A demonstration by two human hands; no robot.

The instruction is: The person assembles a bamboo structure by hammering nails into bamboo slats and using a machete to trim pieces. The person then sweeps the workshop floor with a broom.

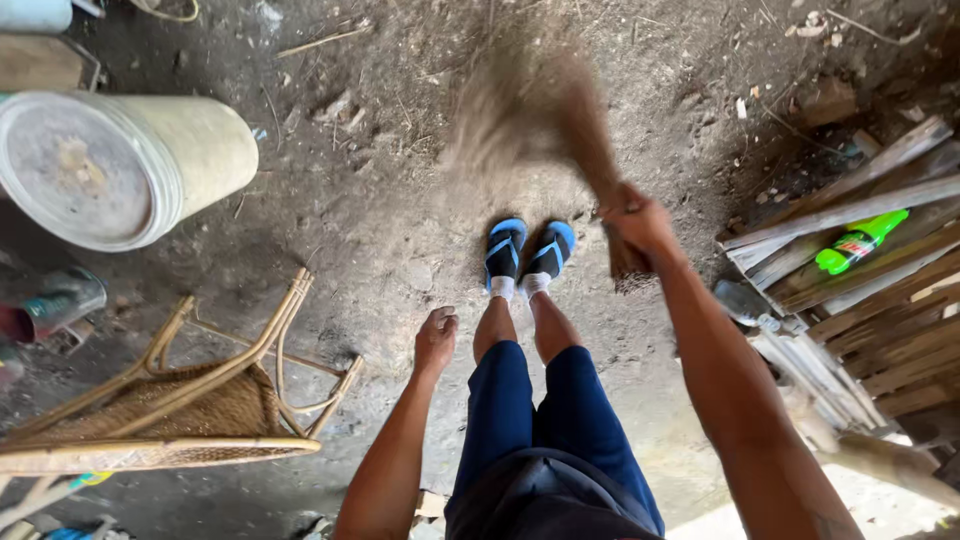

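Grass broom point(540, 110) is in the right hand point(638, 222), fingers wrapped tight round the bound handle end, and the bristle head is fanned out and blurred over the dirt floor point(380, 200) just ahead of the feet. Left hand point(436, 338) hangs loose beside the left knee, fingers curled in a soft fist, gripping nothing as far as I can see. Feet are in blue sandals point(528, 250) with white socks, legs in dark blue shorts point(545, 420). Off to the left of the floor there's a big pale drum point(120, 165) lying on its side, and nearer the person a woven cane stool point(180, 405) tipped over. On the right edge sits a stack of old wooden planks point(860, 270) with a green plastic bottle point(860, 242) lying on top, well apart from the broom
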